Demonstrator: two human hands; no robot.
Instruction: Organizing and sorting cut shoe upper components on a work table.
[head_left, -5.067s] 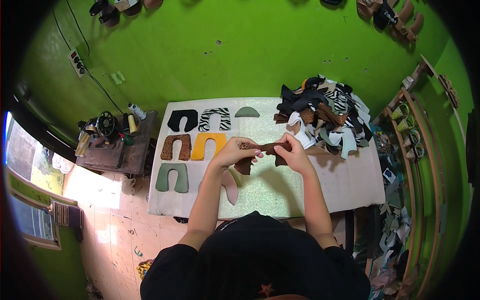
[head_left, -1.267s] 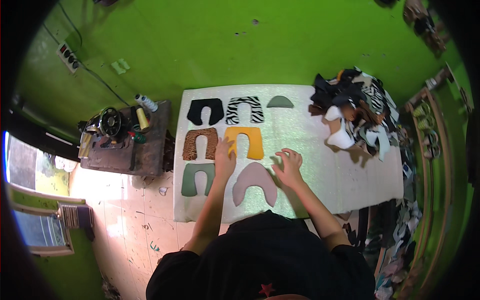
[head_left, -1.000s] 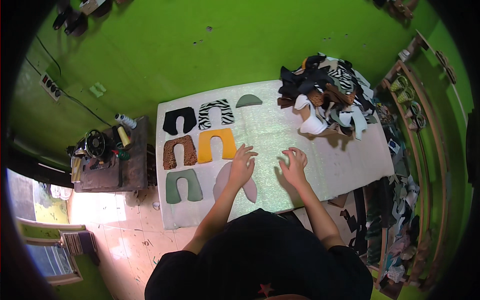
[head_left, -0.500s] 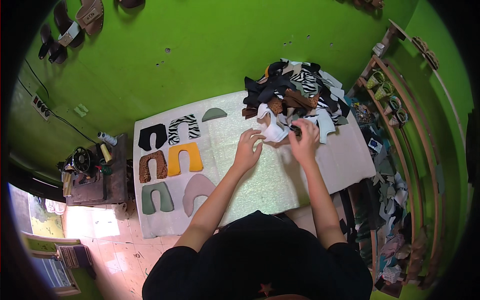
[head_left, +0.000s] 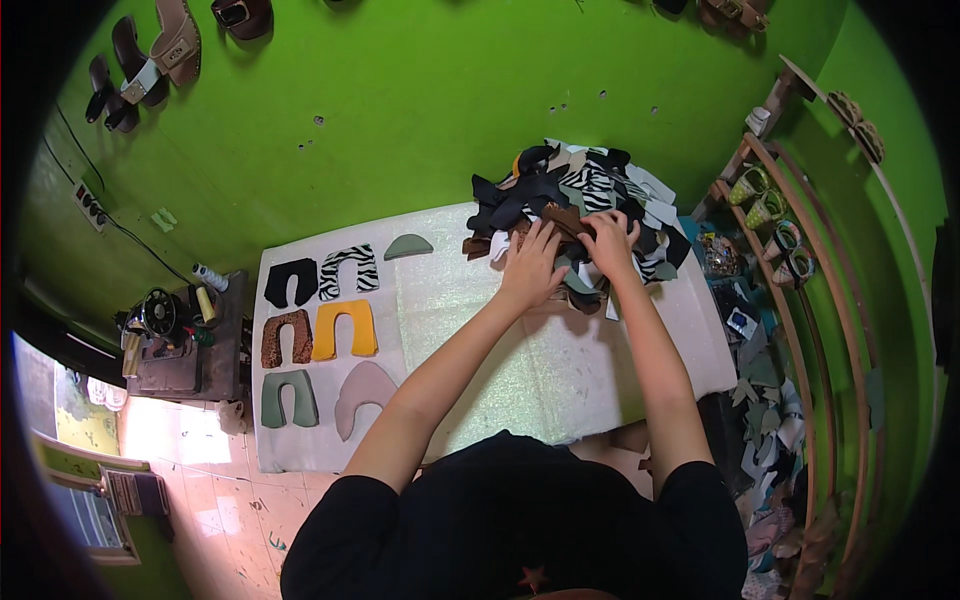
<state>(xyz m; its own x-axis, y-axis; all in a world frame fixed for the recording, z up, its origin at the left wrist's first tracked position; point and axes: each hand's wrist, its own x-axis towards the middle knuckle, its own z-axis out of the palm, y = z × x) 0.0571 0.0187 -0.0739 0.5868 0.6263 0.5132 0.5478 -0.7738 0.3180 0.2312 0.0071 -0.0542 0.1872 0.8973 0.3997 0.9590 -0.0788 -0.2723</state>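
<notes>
At the far right of the table lies a heap of cut fabric or leather scraps (head_left: 520,200) in black, white, zebra print, brown and green. My left hand (head_left: 535,268) rests on the near left side of this heap, fingers spread over a white piece and brown pieces. Just to its right, my right hand (head_left: 608,245) reaches into the heap beside a brown scrap (head_left: 566,219), fingers bent but apart. Neither hand visibly grips a piece; the fingertips are partly lost among the scraps. Dark and green pieces hang together below the hands.
On the left of the white-covered table (head_left: 470,380) lie sorted U-shaped pieces: black, zebra, brown spotted, yellow (head_left: 345,330), green and pink. A green half-round piece (head_left: 409,246) lies behind them. A sewing machine (head_left: 160,320) stands left; a wooden shoe rack (head_left: 800,260) stands right.
Both hands have moved from the near edge of the heap farther onto it. The white piece between them is now mostly covered, and some scraps have shifted toward me. My view has tilted slightly.
</notes>
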